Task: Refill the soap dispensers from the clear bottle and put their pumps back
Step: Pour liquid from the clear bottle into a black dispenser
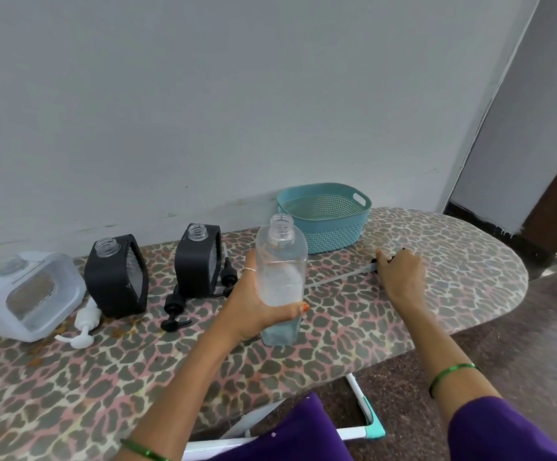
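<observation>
Left hand (253,294) grips the uncapped clear bottle (282,281), upright just right of the 3 dispensers. White dispenser (27,294) and 2 black dispensers (115,277) (197,257) stand open, their pumps (174,311) lying beside them. Right hand (398,271) grasps a pump with a tube (375,266). Refilling seemingly unstarted.

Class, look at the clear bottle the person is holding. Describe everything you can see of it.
The clear bottle looks like transparent plastic, tall with flat sides, rounded shoulders and a threaded neck. Its cap is off and the mouth is open. It stands upright, its base on the leopard-print board, with clear liquid showing in its lower part. The left hand grips its middle, thumb across the front. The teal basket sits behind it.
</observation>
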The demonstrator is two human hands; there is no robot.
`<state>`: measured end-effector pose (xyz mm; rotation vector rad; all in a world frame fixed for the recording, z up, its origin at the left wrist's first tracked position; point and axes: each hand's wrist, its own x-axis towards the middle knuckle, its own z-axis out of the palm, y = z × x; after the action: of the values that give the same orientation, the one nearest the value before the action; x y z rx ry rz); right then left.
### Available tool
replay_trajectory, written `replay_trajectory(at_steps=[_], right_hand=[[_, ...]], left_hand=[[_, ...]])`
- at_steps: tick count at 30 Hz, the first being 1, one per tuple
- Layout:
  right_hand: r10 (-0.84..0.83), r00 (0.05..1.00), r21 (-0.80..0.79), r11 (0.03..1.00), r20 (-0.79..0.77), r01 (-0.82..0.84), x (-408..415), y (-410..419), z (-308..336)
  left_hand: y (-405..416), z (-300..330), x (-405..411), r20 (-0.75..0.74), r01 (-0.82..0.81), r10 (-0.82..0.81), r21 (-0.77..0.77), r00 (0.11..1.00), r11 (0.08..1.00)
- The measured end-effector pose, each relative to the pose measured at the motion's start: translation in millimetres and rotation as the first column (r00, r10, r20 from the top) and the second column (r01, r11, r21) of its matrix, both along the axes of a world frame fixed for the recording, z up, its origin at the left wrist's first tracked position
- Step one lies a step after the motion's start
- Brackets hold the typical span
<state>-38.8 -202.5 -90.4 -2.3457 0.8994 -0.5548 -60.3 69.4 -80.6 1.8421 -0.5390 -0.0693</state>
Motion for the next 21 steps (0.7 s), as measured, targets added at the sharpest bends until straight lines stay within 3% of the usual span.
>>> replay_trajectory(at_steps=[4, 7, 9, 11, 13, 16, 19, 21], right_hand=[[0.102, 0.986, -0.092, 0.992, 0.134, -0.090, -28.7, 10.1, 15.9], [0.372, 0.907, 0.041, 0.921, 0.198, -0.387, -54.2, 28.5, 32.6], [0.657, 0.729, 0.259, 0.682, 0.191, -0.683, -58.9, 65.6, 40.2], [0.814, 0.556, 0.374, 0.469, 0.169, -0.800, -67.6, 75.9, 39.6], [0.888, 0.435, 0.399, 0.348, 0.151, -0.849, -73.8, 84.2, 34.9], [0.883, 0.439, 0.382, 0.352, 0.169, -0.855, -78.5, 90.1, 23.1], [0.806, 0.528, 0.279, 0.460, 0.268, -0.843, -82.2, 110.0, 18.4], [0.716, 0.591, 0.262, 0.530, 0.372, -0.807, -85.5, 126.1, 17.7]], left_hand=[[-6.4, 2.0, 3.2, -0.006, 0.027, -0.027, 0.002, 1.000, 1.000], [-6.9, 3.4, 0.2, -0.011, 0.058, -0.058, 0.023, 0.998, 0.998], [15.2, -1.2, -3.2, -0.026, -0.040, 0.040, -0.012, 0.999, 0.999], [17.2, -1.0, -3.3, -0.034, -0.019, 0.019, -0.007, 0.999, 1.000], [15.0, 2.3, -4.5, -0.050, 0.024, -0.023, 0.018, 0.998, 1.000], [6.7, 13.7, -9.2, -0.102, 0.116, -0.114, 0.017, 0.988, 0.993], [10.1, 23.6, -17.7, -0.125, 0.167, -0.163, 0.021, 0.979, 0.986], [13.9, 25.7, -22.6, -0.116, 0.114, -0.112, 0.014, 0.987, 0.993]])
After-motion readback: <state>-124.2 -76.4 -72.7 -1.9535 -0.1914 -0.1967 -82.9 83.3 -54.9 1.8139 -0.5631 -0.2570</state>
